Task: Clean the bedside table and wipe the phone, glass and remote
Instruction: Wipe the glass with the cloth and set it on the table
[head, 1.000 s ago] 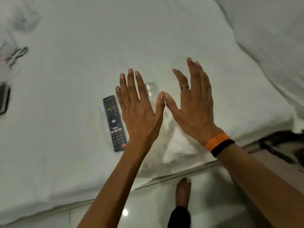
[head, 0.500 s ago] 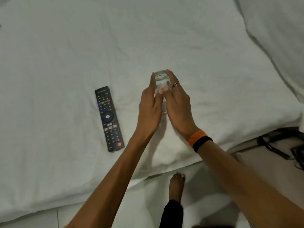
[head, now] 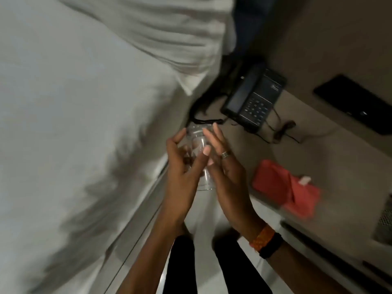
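Observation:
A clear drinking glass [head: 196,137] is held between both my hands, above the gap between bed and bedside table. My left hand [head: 181,166] grips its left side and my right hand [head: 222,166], with a ring, presses on its right side. A black desk phone [head: 253,98] with a keypad sits on the beige bedside table [head: 297,149], beyond my hands to the right. A folded red cloth [head: 284,187] lies on the table right of my right hand. The remote is out of view.
The white bed [head: 74,124] fills the left, with a pillow [head: 169,32] at the top. Black phone cords [head: 282,130] trail across the table. A flat black object [head: 356,102] lies at the table's far right. My legs stand on the pale floor [head: 203,247] below.
Both hands closed on the glass on the bed and lifted it. My view has swung right, from the bed and remote to the bedside table with the phone and red cloth.

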A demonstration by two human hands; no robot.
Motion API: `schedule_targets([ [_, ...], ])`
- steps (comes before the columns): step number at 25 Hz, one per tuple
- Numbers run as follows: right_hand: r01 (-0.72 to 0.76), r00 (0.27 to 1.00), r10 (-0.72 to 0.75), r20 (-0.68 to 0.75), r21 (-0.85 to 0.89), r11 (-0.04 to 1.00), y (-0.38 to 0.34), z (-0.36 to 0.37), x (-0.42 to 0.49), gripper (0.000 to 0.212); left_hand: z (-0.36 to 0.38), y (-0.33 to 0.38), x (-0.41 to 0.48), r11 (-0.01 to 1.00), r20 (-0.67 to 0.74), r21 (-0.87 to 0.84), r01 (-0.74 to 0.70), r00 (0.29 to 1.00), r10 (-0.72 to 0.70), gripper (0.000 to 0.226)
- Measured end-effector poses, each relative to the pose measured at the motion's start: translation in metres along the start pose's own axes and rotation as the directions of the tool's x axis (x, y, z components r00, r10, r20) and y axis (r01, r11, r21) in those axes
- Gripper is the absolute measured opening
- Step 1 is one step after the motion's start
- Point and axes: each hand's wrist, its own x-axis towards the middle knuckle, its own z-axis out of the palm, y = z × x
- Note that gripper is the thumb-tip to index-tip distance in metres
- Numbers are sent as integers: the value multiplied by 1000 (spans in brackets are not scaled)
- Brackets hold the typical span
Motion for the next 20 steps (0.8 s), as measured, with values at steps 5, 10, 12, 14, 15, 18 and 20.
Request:
schedule_targets([
  [5,-136,985,106,-136,-241,961,126,-122,-45,60,115,-93,14,917,230,10,399,891,-391,52],
  [10,178,978,75,194,-968,179,213,-213,-49,56,150,-131,24,889,206,84,451,865,-458,53],
  [12,-19,994,-92,-58,-926,378,216,-228,-35,52,159,-129,23,886,222,98,452,858,-463,56],
  [14,-209,898,-84,-432,-587,782,200,-232,-28,47,173,-121,22,889,212,118,442,864,-457,60],
  [15,-215,860,0,-511,-362,907,182,-223,-28,44,182,-117,20,892,200,131,434,869,-452,60],
  [18,-191,929,135,-344,-135,972,140,-188,-42,41,217,-112,10,905,233,121,408,875,-425,35],
  [20,-158,950,119,-290,-116,981,134,-196,-33,48,232,-109,2,900,282,132,415,855,-435,29],
])
